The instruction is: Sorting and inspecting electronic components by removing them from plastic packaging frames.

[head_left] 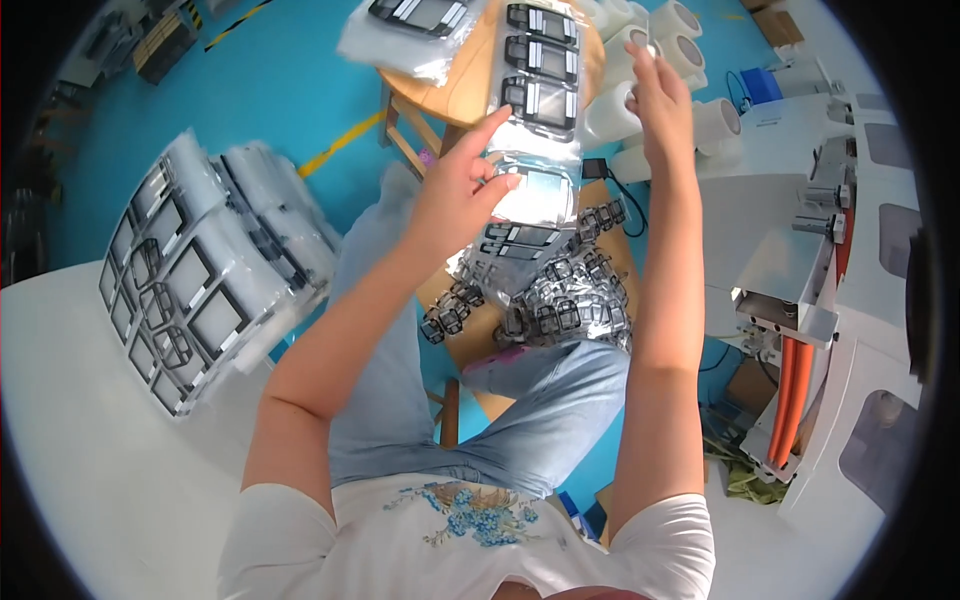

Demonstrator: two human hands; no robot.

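My left hand (pixel 462 195) lies over a clear film strip (pixel 490 90) that carries a row of black frame-shaped parts (pixel 541 56). Its index finger and thumb are spread apart, touching the strip's left side, and bright glare covers the part between them. To the right, my right hand (pixel 662 105) is raised clear of the strip with its fingers curled. A thin pale sliver seems to stand up from its fingertips, too fine to name. Below the strip, a heap of loose film with small black frames (pixel 575 300) hangs above my knee.
The strip runs over a round wooden stool (pixel 440 98), with a stack of bagged sheets (pixel 405 50) at its left. More film sheets with black frames (pixel 190 270) lie on the white table (pixel 60 400). White film rolls (pixel 610 115) stand behind my right hand; a machine (pixel 770 230) occupies the right.
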